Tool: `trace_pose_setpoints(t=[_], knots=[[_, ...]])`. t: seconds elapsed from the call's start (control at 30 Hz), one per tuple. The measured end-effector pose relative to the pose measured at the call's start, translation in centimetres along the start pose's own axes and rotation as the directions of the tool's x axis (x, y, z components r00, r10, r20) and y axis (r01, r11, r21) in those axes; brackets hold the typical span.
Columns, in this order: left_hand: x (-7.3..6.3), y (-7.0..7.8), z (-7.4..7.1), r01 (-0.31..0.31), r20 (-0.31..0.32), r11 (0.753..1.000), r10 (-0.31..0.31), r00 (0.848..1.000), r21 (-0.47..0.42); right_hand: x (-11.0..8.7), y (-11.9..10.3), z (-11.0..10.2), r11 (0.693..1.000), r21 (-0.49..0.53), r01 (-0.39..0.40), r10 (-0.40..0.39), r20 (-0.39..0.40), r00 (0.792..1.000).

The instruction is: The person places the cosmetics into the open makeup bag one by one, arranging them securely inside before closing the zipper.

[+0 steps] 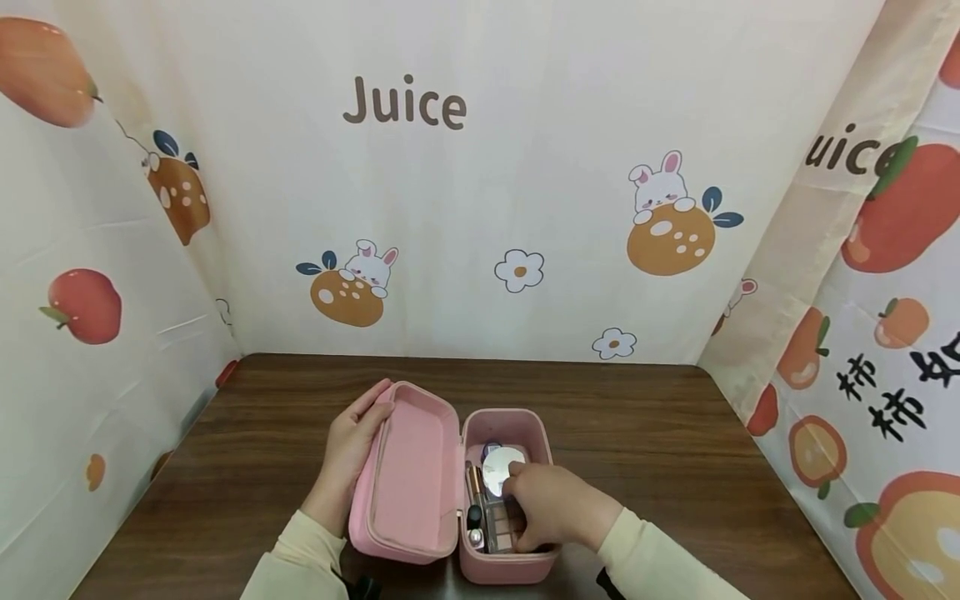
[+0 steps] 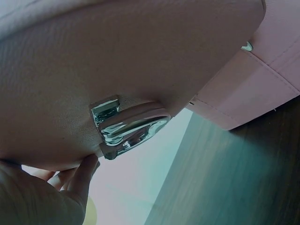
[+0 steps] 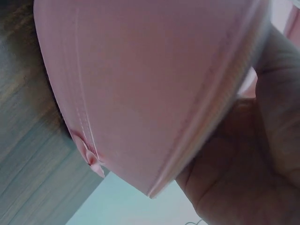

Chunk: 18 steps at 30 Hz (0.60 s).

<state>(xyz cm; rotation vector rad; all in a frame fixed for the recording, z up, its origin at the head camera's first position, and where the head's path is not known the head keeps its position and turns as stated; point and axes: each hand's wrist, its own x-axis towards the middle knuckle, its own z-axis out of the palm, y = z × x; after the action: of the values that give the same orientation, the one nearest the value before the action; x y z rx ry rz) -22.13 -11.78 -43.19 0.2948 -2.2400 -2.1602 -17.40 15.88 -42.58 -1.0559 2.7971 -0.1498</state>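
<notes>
A pink makeup case (image 1: 507, 571) stands on the table with its lid (image 1: 416, 475) swung out to the left. My left hand (image 1: 354, 446) grips the lid's outer left edge, thumb on the inner side. In the left wrist view, that hand (image 2: 51, 192) is beside a shiny metal buckle (image 2: 129, 122) on the lid. My right hand (image 1: 558, 507) reaches down into the case, its thumb and fingers round a makeup palette (image 1: 501, 521) with several pans. Beside the palette lie a slim tube (image 1: 475, 483), a dark-capped bottle (image 1: 474, 518) and a round white compact (image 1: 498, 468).
A dark wooden table (image 1: 660, 450) lies under the case. Behind it hangs a pale printed curtain (image 1: 480, 192), with further printed cloth (image 1: 97, 375) along the left and right sides. The case's zipper edge (image 3: 206, 112) runs beside the right palm.
</notes>
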Motion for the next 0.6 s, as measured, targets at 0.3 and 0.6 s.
trace_pose_setpoints(t=[0.3,0.6], knots=[[-0.1,0.1,0.0,0.008,0.003,1.000,-0.008,1.000,-0.006,0.3,-0.4,1.4,0.989,-0.145,0.005,-0.014,-0.058,0.998],[-0.1,0.2,0.0,0.014,0.001,1.000,-0.014,1.000,0.000,0.2,-0.6,1.4,0.990,-0.144,-0.012,0.002,-0.069,0.998]])
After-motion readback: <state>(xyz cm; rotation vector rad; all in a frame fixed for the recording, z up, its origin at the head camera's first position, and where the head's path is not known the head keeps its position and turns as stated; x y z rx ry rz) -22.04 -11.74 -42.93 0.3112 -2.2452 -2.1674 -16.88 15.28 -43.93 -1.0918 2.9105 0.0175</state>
